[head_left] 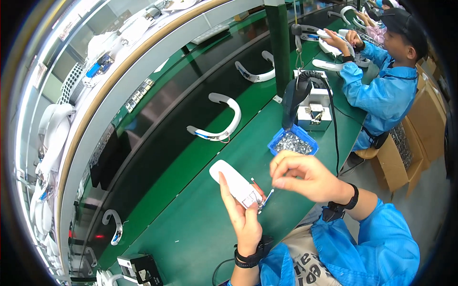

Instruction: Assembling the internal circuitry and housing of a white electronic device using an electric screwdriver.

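Observation:
My left hand (pixel 243 226) grips a white, rounded plastic housing (pixel 230 180) between thumb and fingers, above the green bench. From the housing's near end stick out thin wires and a small reddish-brown part (pixel 257 192). A thin blue-and-white strip (pixel 268 195) rises from that end toward my right hand (pixel 305 177). My right hand is closed in a pinch just to the right of it; whatever is between its fingertips is too small to make out. Beyond my right hand sits a blue tray (pixel 273 143) of small metal pieces.
Behind the tray stands a metal fixture (pixel 315 114) with a black cable, beside a green post (pixel 277 52). White curved bands (pixel 234 117) lie along the conveyor. A co-worker in blue (pixel 381 90) handles white parts at right. A black-and-white box (pixel 140 270) stands lower left.

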`<state>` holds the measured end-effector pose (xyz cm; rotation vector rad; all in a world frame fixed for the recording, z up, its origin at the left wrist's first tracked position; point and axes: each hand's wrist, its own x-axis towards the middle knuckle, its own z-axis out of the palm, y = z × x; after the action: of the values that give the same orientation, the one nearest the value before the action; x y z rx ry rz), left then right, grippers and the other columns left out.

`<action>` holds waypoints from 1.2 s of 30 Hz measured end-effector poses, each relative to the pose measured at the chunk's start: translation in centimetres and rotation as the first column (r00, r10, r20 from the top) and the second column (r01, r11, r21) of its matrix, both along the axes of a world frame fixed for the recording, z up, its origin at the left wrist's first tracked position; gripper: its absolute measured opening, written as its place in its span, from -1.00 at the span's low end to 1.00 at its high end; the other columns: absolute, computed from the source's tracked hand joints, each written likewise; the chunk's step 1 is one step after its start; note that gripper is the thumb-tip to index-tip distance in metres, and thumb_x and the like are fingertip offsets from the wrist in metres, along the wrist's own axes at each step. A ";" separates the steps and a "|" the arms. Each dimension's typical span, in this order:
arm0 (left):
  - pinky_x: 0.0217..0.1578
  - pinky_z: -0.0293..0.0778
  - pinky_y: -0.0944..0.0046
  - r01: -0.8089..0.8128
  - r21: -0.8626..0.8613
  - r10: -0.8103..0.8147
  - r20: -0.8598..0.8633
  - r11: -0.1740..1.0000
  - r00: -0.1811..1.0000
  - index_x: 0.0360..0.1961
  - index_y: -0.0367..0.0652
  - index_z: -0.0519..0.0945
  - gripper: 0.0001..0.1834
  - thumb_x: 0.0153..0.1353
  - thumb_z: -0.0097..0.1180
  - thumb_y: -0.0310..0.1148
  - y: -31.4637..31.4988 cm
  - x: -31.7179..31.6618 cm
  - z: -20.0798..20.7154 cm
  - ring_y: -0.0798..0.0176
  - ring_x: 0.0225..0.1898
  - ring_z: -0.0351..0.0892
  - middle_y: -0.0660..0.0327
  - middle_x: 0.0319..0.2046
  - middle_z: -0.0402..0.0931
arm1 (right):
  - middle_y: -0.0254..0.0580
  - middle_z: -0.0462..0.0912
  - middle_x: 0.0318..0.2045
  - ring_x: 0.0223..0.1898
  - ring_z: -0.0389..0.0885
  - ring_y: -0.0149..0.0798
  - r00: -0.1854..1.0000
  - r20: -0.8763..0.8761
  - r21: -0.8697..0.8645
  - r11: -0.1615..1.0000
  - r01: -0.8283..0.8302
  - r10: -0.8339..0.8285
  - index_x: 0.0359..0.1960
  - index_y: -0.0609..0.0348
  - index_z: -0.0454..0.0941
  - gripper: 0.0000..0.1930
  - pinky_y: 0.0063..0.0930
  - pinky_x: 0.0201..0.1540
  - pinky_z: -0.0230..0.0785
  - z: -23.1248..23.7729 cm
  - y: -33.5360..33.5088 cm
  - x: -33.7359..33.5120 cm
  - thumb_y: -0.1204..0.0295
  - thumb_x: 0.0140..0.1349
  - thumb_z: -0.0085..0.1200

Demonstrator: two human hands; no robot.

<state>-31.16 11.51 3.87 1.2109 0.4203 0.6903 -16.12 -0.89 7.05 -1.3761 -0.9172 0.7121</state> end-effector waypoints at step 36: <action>-0.21 0.56 0.20 -0.083 -0.054 0.081 -0.044 0.995 0.996 0.63 -0.02 -0.04 -0.33 0.58 -0.17 -0.44 -1.1 -2.8 0.4 0.24 -0.33 0.55 0.01 -0.16 0.55 | -0.07 0.39 0.35 0.39 0.35 -0.22 0.709 0.296 0.393 0.758 0.520 -0.640 0.41 0.23 0.31 -0.24 -0.23 0.45 0.17 -1.5 2.3 7.7 0.33 0.23 0.43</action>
<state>-33.98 10.43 4.28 1.1616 0.5228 0.7200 -8.47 1.37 5.59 -1.4694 -0.7894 -0.2197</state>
